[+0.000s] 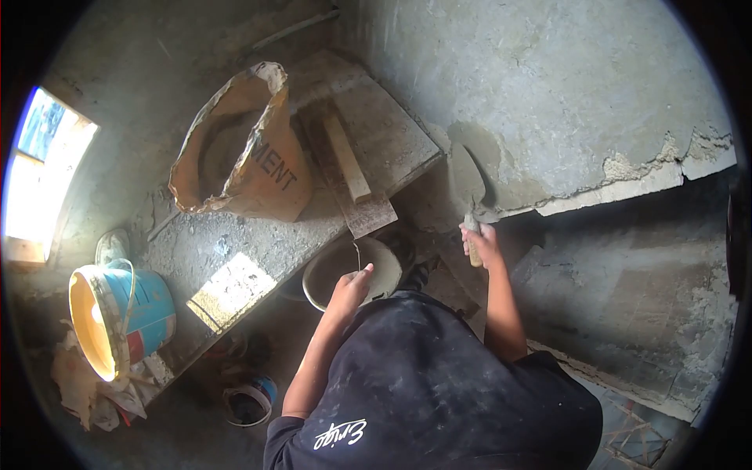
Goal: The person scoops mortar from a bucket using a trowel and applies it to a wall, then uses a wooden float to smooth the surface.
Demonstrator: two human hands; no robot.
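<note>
My right hand (483,244) is closed round the wooden handle of a trowel (468,176). Its blade points up and lies against, or very close to, the grey wall, over a darker patch of wet-looking mortar (497,160). In front of my body, my left hand (352,291) is closed on the thin wire handle of a round bucket (312,283). Grey material shows inside the bucket, but my hand and shirt hide part of it.
On the dusty platform (211,235) stand an open paper cement bag (274,176), a wooden float (348,160) and a tipped blue bucket (149,305). A small pail (251,401) is on the floor below. A rough-edged ledge (619,192) runs along the right wall.
</note>
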